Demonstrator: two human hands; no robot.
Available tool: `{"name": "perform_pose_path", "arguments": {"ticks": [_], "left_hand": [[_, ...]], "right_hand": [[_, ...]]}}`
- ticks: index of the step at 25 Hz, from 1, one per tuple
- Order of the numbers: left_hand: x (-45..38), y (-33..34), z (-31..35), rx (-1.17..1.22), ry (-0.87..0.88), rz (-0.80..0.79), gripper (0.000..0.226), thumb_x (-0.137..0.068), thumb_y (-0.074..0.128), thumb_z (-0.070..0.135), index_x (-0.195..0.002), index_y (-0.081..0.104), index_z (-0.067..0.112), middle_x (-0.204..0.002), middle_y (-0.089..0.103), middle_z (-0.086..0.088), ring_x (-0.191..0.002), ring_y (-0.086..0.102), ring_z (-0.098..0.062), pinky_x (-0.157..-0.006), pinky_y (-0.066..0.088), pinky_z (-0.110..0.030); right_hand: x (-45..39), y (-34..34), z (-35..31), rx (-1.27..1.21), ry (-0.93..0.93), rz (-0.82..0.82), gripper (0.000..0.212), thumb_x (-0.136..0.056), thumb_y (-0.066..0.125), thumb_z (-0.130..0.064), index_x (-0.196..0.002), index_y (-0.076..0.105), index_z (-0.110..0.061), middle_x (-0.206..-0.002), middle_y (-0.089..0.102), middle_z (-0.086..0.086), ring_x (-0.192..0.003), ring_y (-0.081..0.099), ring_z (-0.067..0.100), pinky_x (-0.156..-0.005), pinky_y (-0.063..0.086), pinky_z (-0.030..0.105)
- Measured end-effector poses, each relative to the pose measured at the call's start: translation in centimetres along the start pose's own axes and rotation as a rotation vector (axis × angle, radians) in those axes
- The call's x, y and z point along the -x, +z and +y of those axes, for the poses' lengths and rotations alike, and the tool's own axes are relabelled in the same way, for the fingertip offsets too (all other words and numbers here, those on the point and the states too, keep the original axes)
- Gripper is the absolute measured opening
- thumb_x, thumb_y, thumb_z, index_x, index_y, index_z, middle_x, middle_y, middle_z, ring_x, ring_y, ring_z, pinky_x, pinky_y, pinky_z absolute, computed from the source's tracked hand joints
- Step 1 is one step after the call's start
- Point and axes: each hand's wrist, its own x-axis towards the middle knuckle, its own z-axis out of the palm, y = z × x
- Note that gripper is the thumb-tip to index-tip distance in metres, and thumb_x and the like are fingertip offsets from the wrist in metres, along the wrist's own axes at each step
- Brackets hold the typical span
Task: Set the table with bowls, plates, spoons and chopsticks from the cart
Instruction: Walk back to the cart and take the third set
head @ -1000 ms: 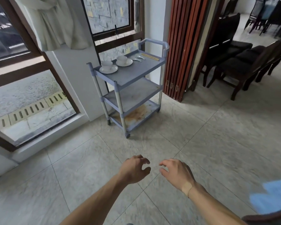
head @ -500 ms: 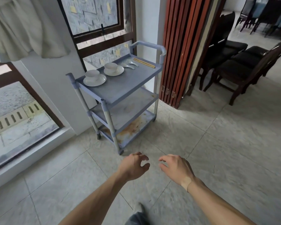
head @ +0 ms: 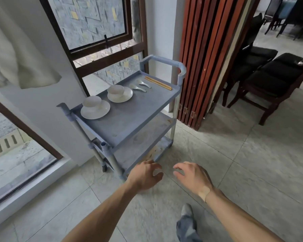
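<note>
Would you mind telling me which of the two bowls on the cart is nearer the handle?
The bowl beside the spoons; the other bowl sits at the cart's opposite end.

The cart (head: 129, 123) ahead of me is dull blue-grey, its bottom shelf stained rusty orange. On it, white bowls (head: 91, 101) sit on white plates (head: 95, 111), beside white spoons (head: 137, 87) and tan chopsticks (head: 158, 83). To the right, reddish-brown folding panels (head: 199, 49); pale grey mottled floor tiles (head: 252, 154).

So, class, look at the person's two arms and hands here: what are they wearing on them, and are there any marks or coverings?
Both forearms are bare, with no sleeves, gloves, watch or rings visible. The left hand carries nothing on it. The right hand has one pale adhesive plaster stuck at the wrist.
</note>
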Motion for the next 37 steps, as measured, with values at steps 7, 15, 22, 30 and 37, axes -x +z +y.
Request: {"name": "perform_pose_path", "arguments": {"ticks": [7, 15, 22, 30, 37], "left_hand": [[-12.5, -2.4, -1.9, 0.047, -0.162, 0.049, 0.035, -0.092, 0.053, 0.047, -0.122, 0.065, 0.033, -0.127, 0.064, 0.004, -0.112, 0.062, -0.022, -0.091, 0.052, -0.034], [-21.6, -5.8, -3.7, 0.119, -0.401, 0.112, 0.039, -0.092, 0.051, 0.051, -0.124, 0.064, 0.032, -0.131, 0.061, 0.005, -0.117, 0.059, -0.019, -0.096, 0.049, -0.032], [-22.5, -7.5, -9.1, 0.204, -0.56, 0.209, 0.038, -0.093, 0.054, 0.048, -0.124, 0.064, 0.029, -0.127, 0.063, 0.004, -0.115, 0.06, -0.017, -0.094, 0.048, -0.031], [-22.5, -9.7, -18.9, 0.288, -0.771, 0.316, 0.039, -0.094, 0.051, 0.051, -0.126, 0.062, 0.032, -0.13, 0.061, 0.009, -0.113, 0.06, -0.014, -0.092, 0.047, -0.031], [-20.2, -10.4, -26.1, 0.369, -1.026, 0.439, 0.041, -0.091, 0.053, 0.054, -0.123, 0.064, 0.032, -0.13, 0.061, 0.01, -0.113, 0.061, -0.014, -0.092, 0.052, -0.035]], "right_hand": [[-14.9, -4.3, 4.0, -0.012, -0.143, 0.004, 0.03, -0.093, 0.057, -0.043, -0.118, 0.067, -0.03, -0.114, 0.069, -0.008, -0.102, 0.063, 0.013, -0.081, 0.05, 0.026], [-28.3, -8.3, 6.4, -0.02, -0.312, -0.058, 0.032, -0.093, 0.058, -0.042, -0.121, 0.065, -0.028, -0.116, 0.069, -0.005, -0.103, 0.064, 0.017, -0.084, 0.054, 0.031], [-36.4, -7.4, 1.2, 0.013, -0.485, -0.161, 0.037, -0.095, 0.056, -0.042, -0.126, 0.063, -0.024, -0.123, 0.067, -0.004, -0.11, 0.063, 0.017, -0.091, 0.053, 0.033], [-45.5, -3.5, -8.2, 0.111, -0.575, -0.298, 0.043, -0.097, 0.049, -0.047, -0.135, 0.055, -0.029, -0.134, 0.061, -0.007, -0.12, 0.058, 0.015, -0.094, 0.046, 0.029], [-50.5, 1.2, -15.5, 0.151, -0.602, -0.312, 0.041, -0.097, 0.045, -0.044, -0.135, 0.051, -0.031, -0.123, 0.062, -0.005, -0.112, 0.059, 0.018, -0.087, 0.047, 0.033]]}}
